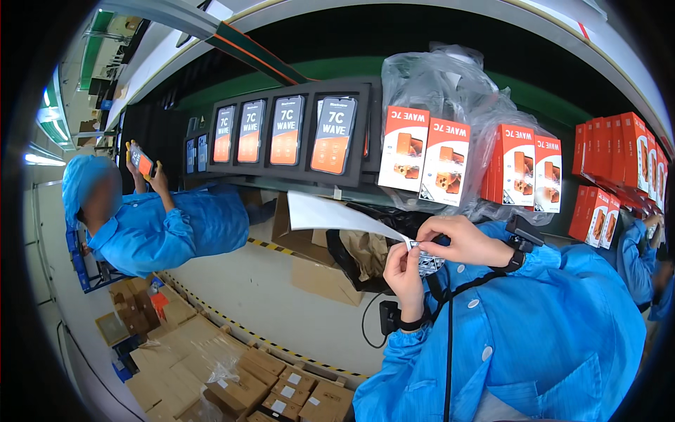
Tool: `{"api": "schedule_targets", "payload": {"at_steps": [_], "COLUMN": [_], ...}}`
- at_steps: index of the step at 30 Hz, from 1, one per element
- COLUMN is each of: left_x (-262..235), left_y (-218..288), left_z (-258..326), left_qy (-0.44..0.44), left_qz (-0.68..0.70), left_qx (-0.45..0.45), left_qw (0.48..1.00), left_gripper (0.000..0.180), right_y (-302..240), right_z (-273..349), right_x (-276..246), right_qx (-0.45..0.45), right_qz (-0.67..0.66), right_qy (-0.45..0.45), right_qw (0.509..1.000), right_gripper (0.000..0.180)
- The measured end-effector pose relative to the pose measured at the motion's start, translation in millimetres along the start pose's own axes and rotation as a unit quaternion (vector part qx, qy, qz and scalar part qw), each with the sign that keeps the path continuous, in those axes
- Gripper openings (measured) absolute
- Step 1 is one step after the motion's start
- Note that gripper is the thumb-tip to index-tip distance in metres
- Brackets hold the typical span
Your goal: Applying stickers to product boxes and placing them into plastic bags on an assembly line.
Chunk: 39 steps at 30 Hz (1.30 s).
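A white paper strip [341,214] stretches out to the left from my fingers, one end free in the air. Close under my fingers, a curled part with black-and-white printed labels [430,264] shows. My left hand [404,278] is closed, pinching the strip near the labels from below. Thumb and fingers of my right hand [460,241] come together on the same spot from the right. Whether a single label sits between the fingertips is too small to tell. Beyond my hands, red-and-white phone boxes [444,162] stand on the bench edge.
Left of the boxes, a black tray [264,165] holds several phones [334,135]. Clear plastic bags [457,88] lie behind the boxes. A co-worker [162,221] in blue holds a phone at the left. Open cartons [320,278] stand under the bench; more boxes [211,359] fill the floor.
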State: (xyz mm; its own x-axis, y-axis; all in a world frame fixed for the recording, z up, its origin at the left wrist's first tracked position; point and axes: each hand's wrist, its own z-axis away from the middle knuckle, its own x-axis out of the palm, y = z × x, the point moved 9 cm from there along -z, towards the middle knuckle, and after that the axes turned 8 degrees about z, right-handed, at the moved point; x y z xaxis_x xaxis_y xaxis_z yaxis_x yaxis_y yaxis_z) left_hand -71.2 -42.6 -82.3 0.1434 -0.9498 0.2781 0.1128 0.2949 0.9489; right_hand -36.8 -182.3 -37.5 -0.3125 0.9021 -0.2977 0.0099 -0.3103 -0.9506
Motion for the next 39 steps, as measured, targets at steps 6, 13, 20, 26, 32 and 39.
{"api": "schedule_targets", "payload": {"at_steps": [6,13,20,26,32,39], "left_x": [-17.9,-44.2,-113.1,-116.6,-106.0,-107.0], "left_y": [-1.5,-2.7,-9.8,-19.2,-16.8,-16.0], "left_z": [-23.5,-47.7,-52.1,-54.0,-60.0,-62.7], "left_qy": [-0.022,-0.022,0.206,0.197,0.172,0.192], "left_qz": [0.001,-0.370,-0.072,-0.073,-0.078,-0.059], "left_qx": [-0.023,0.036,-0.015,-0.043,-0.042,-0.042], "left_qw": [0.999,0.928,0.976,0.977,0.981,0.979], "left_gripper": [0.014,0.036,0.037,0.041,0.041,0.032], "right_y": [2.3,4.5,95.0,106.9,101.3,98.8], "right_z": [-31.5,-57.8,-106.6,-121.6,-123.0,-125.8], "right_x": [14.1,38.9,5.0,6.3,4.7,5.5], "right_qx": [0.025,0.000,0.130,0.176,0.148,0.156], "right_qz": [-0.015,0.028,0.052,0.045,0.117,0.139], "right_qy": [0.013,-0.057,0.101,0.099,0.118,0.116], "right_qw": [0.999,0.998,0.985,0.978,0.975,0.971], "right_gripper": [0.012,0.010,0.014,0.014,0.015,0.015]}}
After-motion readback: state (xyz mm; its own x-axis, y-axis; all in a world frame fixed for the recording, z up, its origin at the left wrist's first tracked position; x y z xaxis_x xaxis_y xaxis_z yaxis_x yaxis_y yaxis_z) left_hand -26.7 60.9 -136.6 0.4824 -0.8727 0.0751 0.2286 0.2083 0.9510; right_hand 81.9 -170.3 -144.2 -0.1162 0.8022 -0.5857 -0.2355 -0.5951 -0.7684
